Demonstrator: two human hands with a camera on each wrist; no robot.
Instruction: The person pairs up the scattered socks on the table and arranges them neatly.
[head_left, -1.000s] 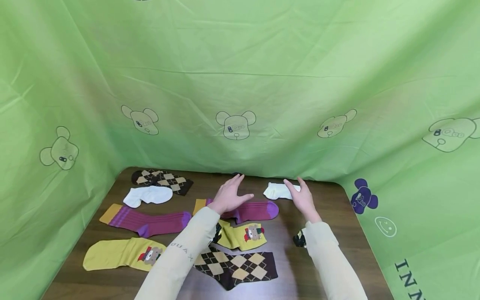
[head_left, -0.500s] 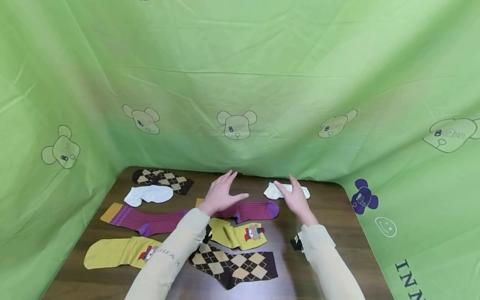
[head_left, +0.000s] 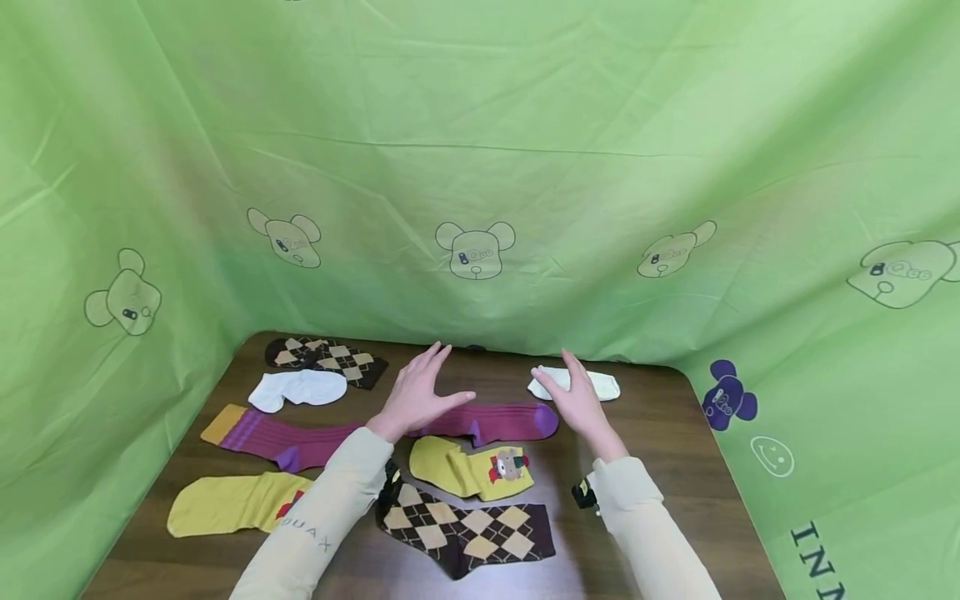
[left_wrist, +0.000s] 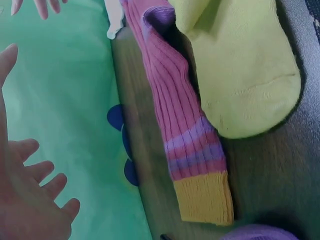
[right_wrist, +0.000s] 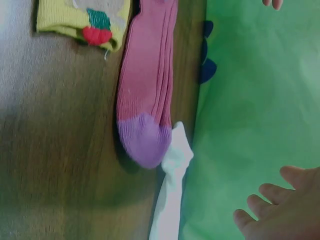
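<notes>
In the head view my left hand (head_left: 417, 395) hovers above the table with thumb and fingers spread, holding nothing. Below its wrist lies a purple sock (head_left: 498, 422), partly covered by that hand. My right hand (head_left: 581, 403) is likewise spread and bare, held over the left part of a white ankle sock (head_left: 600, 385). A yellow sock with a bear (head_left: 472, 471) and a brown argyle sock (head_left: 480, 531) lie nearer, between the forearms. The left wrist view shows the purple sock's orange cuff (left_wrist: 205, 197); the right wrist view shows its lilac toe (right_wrist: 145, 140).
Farther left lie another argyle sock (head_left: 326, 357), a white sock (head_left: 298, 388), a purple sock (head_left: 277, 442) and a yellow sock (head_left: 225, 504), the last two partly behind the left arm. Green cloth (head_left: 480, 150) rises behind the wooden table (head_left: 675, 517) and at its sides.
Both hands have moved left, still spread and holding nothing. The right hand now covers the white sock's left part rather than its right end. The socks stay where they were.
</notes>
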